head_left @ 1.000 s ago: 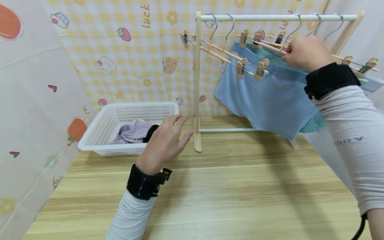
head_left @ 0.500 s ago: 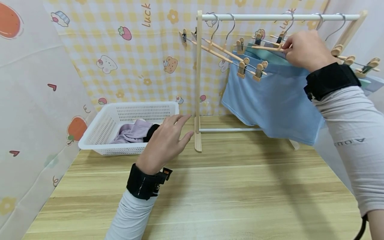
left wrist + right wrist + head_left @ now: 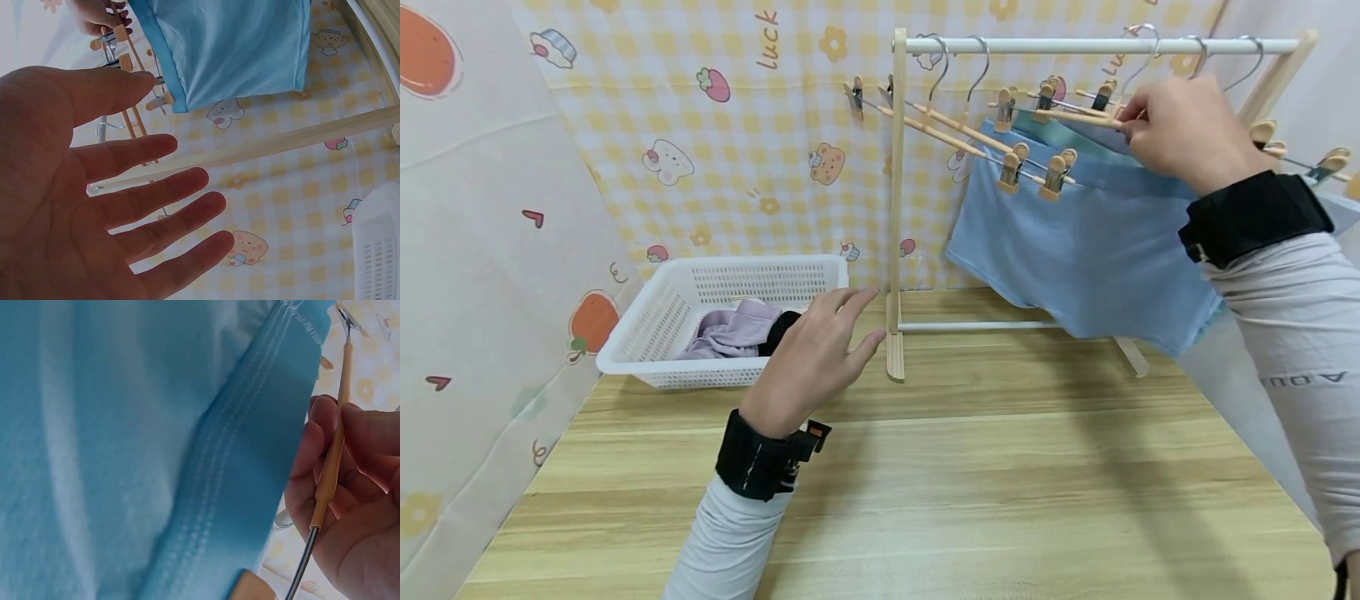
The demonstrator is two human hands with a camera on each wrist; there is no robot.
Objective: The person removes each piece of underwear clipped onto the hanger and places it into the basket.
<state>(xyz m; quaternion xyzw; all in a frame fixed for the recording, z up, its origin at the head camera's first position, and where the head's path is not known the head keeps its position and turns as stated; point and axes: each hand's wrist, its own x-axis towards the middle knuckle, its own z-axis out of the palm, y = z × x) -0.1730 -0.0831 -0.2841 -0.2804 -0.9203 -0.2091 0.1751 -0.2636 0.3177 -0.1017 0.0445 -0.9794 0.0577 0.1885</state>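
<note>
My right hand grips the wooden bar of a clip hanger near its middle. In the right wrist view, thumb and fingers curl round that hanger bar. Light blue shorts hang from its clips. The hanger's hook is at the white rail. Green shorts show partly behind the blue ones. My left hand hovers over the table in front of the basket, holding nothing; the left wrist view shows its fingers spread and straight.
Two bare clip hangers hang at the rack's left end, their clips jutting forward. More hangers sit at the right. A white basket holds lilac cloth and something black. The rack's wooden post stands right of the basket.
The right hand first shifts the hanger and blue shorts slightly, hiding the green shorts' lower part, then moves a little to the right with them. The left hand stays still.
</note>
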